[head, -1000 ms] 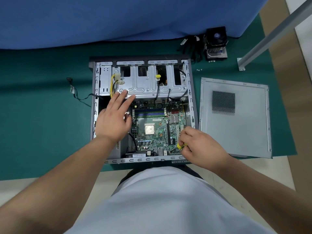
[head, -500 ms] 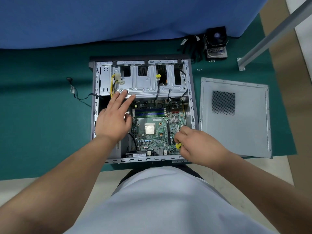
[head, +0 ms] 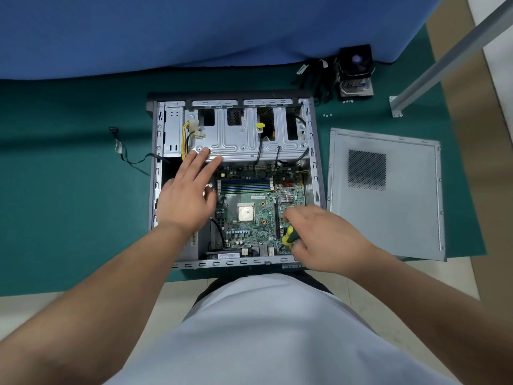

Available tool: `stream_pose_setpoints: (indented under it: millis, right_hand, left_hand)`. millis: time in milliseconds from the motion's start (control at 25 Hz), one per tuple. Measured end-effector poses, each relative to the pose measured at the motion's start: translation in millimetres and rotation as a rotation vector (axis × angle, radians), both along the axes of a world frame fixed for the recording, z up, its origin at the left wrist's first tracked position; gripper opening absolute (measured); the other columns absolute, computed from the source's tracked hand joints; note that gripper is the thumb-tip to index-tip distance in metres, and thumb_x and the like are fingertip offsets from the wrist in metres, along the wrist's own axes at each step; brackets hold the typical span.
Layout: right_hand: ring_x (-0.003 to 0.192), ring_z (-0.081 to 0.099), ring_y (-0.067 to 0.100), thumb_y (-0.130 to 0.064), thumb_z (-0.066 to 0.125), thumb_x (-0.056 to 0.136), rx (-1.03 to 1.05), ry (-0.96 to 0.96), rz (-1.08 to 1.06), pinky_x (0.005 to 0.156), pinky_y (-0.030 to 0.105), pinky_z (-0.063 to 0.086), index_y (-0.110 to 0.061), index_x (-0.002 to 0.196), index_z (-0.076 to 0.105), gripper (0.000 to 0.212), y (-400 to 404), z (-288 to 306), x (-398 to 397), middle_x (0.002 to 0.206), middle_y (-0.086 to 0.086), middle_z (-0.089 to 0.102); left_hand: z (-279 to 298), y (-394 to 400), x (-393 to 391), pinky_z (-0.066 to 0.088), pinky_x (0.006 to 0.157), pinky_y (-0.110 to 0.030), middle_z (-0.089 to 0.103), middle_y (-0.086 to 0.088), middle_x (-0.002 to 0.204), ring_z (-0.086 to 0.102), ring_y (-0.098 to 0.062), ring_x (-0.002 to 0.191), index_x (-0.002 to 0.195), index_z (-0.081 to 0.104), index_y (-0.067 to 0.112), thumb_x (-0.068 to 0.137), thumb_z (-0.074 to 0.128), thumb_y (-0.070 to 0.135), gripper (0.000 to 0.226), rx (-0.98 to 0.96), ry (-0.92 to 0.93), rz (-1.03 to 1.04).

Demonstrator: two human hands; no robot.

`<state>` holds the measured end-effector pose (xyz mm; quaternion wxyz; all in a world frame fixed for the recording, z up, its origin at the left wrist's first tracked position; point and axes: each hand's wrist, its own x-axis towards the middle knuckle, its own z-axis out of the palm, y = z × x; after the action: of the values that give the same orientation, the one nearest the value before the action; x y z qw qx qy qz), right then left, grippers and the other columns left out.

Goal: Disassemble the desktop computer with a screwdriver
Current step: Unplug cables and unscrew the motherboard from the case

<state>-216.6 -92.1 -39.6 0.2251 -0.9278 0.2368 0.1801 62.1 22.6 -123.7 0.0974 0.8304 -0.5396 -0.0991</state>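
Lying open on the green mat (head: pixel 69 218), the computer case (head: pixel 317 151) sits centred before the person, motherboard (head: pixel 249 218) exposed in its near half, silver drive cage (head: pixel 236 134) across the far half. Removed side panel (head: pixel 388 195) flat on the mat just right of the case. Cooler fan (head: pixel 356 70) well beyond, near the blue cloth. Left hand (head: pixel 186 195) relaxed, fingers straight, fingertips touching the drive cage's near edge. Right hand (head: pixel 324 240) curled around the yellow-and-green screwdriver (head: pixel 288 237), held over the motherboard's near right corner; tip hidden. Loose screws (head: pixel 327 115) beside the case's far right corner.
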Motion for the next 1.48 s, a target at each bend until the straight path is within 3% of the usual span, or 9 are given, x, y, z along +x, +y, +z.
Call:
stream_pose_setpoints:
  millis: [120, 320, 440, 600, 760, 960, 1160, 1320, 1480]
  right_hand:
    - [0.075, 0.053, 0.022, -0.056, 0.031, 0.100, -0.103, 0.053, -0.047, 0.057, 0.035, 0.046, -0.026, 0.115, 0.041, 0.035, 4, 2, -5, 0.088, -0.005, 0.050]
    - [0.097, 0.049, 0.021, -0.034, 0.046, 0.090, 0.095, -0.020, 0.105, 0.080, 0.038, 0.049, -0.023, 0.120, 0.048, 0.033, 6, 4, -16, 0.106, -0.002, 0.048]
    - [0.092, 0.053, 0.021, -0.058, 0.036, 0.098, 0.080, -0.004, -0.018, 0.076, 0.040, 0.051, -0.026, 0.118, 0.046, 0.039, 11, 2, -19, 0.106, -0.002, 0.050]
    - [0.108, 0.050, 0.014, -0.025, 0.049, 0.094, 0.193, -0.035, 0.107, 0.091, 0.031, 0.047, -0.031, 0.127, 0.050, 0.033, 10, 1, -25, 0.125, -0.009, 0.052]
    - [0.103, 0.052, 0.010, -0.055, 0.050, 0.097, 0.192, -0.076, -0.094, 0.084, 0.030, 0.046, -0.034, 0.121, 0.048, 0.031, 11, -1, -25, 0.111, -0.016, 0.056]
    - [0.100, 0.053, 0.005, -0.020, 0.059, 0.092, 0.303, -0.152, -0.142, 0.087, 0.029, 0.048, -0.036, 0.119, 0.050, 0.032, 15, -8, -28, 0.120, -0.018, 0.047]
    - [0.089, 0.058, 0.012, -0.056, 0.055, 0.097, 0.166, -0.093, -0.223, 0.080, 0.033, 0.052, -0.038, 0.120, 0.050, 0.030, 23, -10, -26, 0.115, -0.012, 0.054]
    - [0.094, 0.054, 0.012, -0.017, 0.058, 0.087, 0.217, -0.102, -0.268, 0.082, 0.032, 0.049, -0.037, 0.109, 0.048, 0.031, 19, -10, -26, 0.113, -0.011, 0.058]
    - [0.091, 0.050, 0.006, -0.010, 0.056, 0.082, 0.235, -0.106, -0.293, 0.074, 0.022, 0.041, -0.039, 0.099, 0.045, 0.036, 18, -9, -26, 0.107, -0.013, 0.056]
  left_hand:
    - [1, 0, 1, 0.056, 0.089, -0.040, 0.019, 0.015, 0.169, 0.014, -0.012, 0.157, 0.159, 0.022, 0.044, 0.094, 0.050, 0.031, 0.072, -0.003, -0.003, 0.001]
    - [1, 1, 0, 0.056, 0.088, -0.040, 0.019, 0.014, 0.169, 0.013, -0.012, 0.157, 0.159, 0.022, 0.044, 0.093, 0.051, 0.030, 0.072, -0.001, 0.001, 0.001]
    - [0, 0, 1, 0.056, 0.088, -0.039, 0.019, 0.015, 0.169, 0.013, -0.011, 0.157, 0.158, 0.021, 0.044, 0.093, 0.051, 0.030, 0.073, 0.001, -0.001, -0.001]
    - [0, 0, 0, 0.056, 0.085, -0.038, 0.018, 0.016, 0.169, 0.012, -0.011, 0.157, 0.158, 0.022, 0.045, 0.093, 0.051, 0.029, 0.073, -0.001, 0.001, 0.003]
    - [-1, 0, 0, 0.056, 0.084, -0.038, 0.019, 0.015, 0.169, 0.013, -0.011, 0.157, 0.158, 0.023, 0.044, 0.093, 0.051, 0.030, 0.073, -0.004, 0.002, 0.004]
    - [-2, 0, 0, 0.056, 0.086, -0.039, 0.021, 0.014, 0.168, 0.015, -0.012, 0.157, 0.158, 0.024, 0.043, 0.093, 0.051, 0.030, 0.072, -0.008, -0.004, 0.005]
    - [-1, 0, 0, 0.056, 0.086, -0.039, 0.021, 0.014, 0.168, 0.015, -0.013, 0.157, 0.158, 0.025, 0.043, 0.093, 0.052, 0.029, 0.072, -0.012, 0.003, 0.007]
    - [-1, 1, -1, 0.055, 0.087, -0.040, 0.022, 0.014, 0.168, 0.016, -0.013, 0.157, 0.157, 0.026, 0.042, 0.093, 0.053, 0.029, 0.072, -0.022, 0.017, 0.008]
    - [-2, 1, 0, 0.055, 0.088, -0.040, 0.021, 0.014, 0.168, 0.015, -0.013, 0.157, 0.158, 0.024, 0.043, 0.093, 0.052, 0.030, 0.072, -0.013, 0.019, 0.012]
